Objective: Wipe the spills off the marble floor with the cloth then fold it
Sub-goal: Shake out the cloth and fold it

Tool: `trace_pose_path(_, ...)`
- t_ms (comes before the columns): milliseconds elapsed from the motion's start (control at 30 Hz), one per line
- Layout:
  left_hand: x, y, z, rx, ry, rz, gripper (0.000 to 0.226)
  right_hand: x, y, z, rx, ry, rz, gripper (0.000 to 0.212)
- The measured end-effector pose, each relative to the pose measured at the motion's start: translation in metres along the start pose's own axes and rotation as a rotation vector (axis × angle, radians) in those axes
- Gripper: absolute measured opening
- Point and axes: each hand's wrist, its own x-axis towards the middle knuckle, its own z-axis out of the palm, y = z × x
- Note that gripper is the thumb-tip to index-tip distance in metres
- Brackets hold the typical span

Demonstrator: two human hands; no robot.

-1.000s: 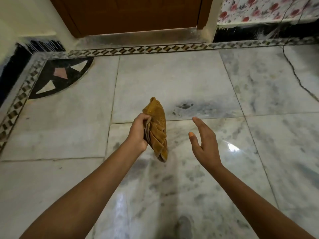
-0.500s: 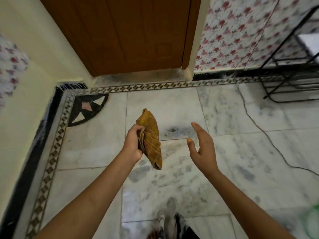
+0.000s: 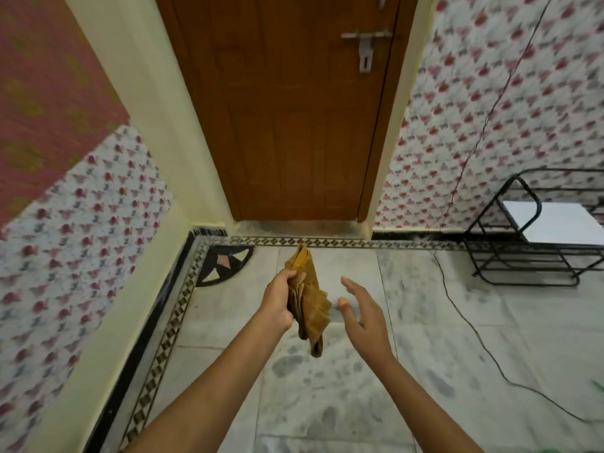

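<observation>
My left hand (image 3: 277, 300) grips a folded mustard-yellow cloth (image 3: 312, 299) by its left edge and holds it upright in the air above the marble floor (image 3: 327, 403). The cloth's lower end hangs down past my wrist. My right hand (image 3: 362, 312) is held open just right of the cloth, fingers straight, thumb near the cloth's edge but apart from it. Grey mottled patches mark the floor tiles below my hands; I cannot tell whether any is a spill.
A brown wooden door (image 3: 294, 109) with a metal latch stands ahead. A black metal rack (image 3: 529, 243) holding a white board is at the right. A thin black cable (image 3: 474, 328) runs across the floor on the right. Patterned walls close in on the left.
The view has tilted upward, so the door and walls now fill the upper frame. Both hands keep the same pose, with the cloth still in my left hand.
</observation>
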Motion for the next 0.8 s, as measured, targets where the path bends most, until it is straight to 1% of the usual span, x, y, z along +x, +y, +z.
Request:
trace_pose_path(67, -0.023, 0.006, -0.001, -0.027, 0.016, 0.050, 0.027, -0.003, -0.026, -0.001, 0.029, -0.045, -0.038, 0.040)
trace_pose_path(133, -0.041, 0.009, 0.000, -0.056, 0.046, 0.085, 0.024, -0.004, -0.047, -0.005, 0.063, -0.129, -0.077, 0.041)
trace_pose_path(200, -0.056, 0.011, 0.001, -0.078, 0.066, 0.112, 0.020, -0.004, -0.061, -0.008, 0.049, -0.222, -0.103, 0.044)
trace_pose_path(267, -0.075, 0.009, 0.003, -0.109, 0.069, 0.149, 0.022, -0.007, -0.072, -0.018, 0.010, -0.292, -0.132, 0.039)
trace_pose_path(333, -0.088, 0.007, 0.005, -0.094, 0.080, 0.186, 0.025, -0.007, -0.077, -0.025, 0.004, -0.295, -0.143, 0.036)
trace_pose_path(400, -0.098, 0.002, 0.007, -0.059, 0.084, 0.208, 0.024, -0.010, -0.084, -0.036, 0.048, -0.276, -0.132, 0.029)
trace_pose_path(467, -0.109, -0.004, 0.006, 0.016, 0.110, 0.234, 0.022, -0.013, -0.091, -0.049, 0.130, -0.265, -0.120, 0.021)
trace_pose_path(533, -0.119, -0.010, 0.002, 0.089, 0.129, 0.247, 0.025, -0.014, -0.097, -0.063, 0.170, -0.273, -0.135, 0.017)
trace_pose_path(600, -0.125, -0.016, -0.003, 0.213, 0.136, 0.245, 0.030, -0.013, -0.102, -0.073, 0.159, -0.304, -0.145, 0.017)
trace_pose_path(667, -0.121, -0.018, -0.010, 0.380, 0.185, 0.269, 0.033, -0.010, -0.104, -0.080, 0.169, -0.334, -0.139, 0.020)
trace_pose_path(733, -0.128, -0.017, -0.014, 0.469, 0.206, 0.380, 0.026, -0.011, -0.109, -0.084, 0.182, -0.329, -0.135, 0.026)
trace_pose_path(800, -0.146, -0.013, -0.014, 0.542, 0.143, 0.534, 0.023, -0.013, -0.115, -0.085, 0.210, -0.331, -0.100, 0.034)
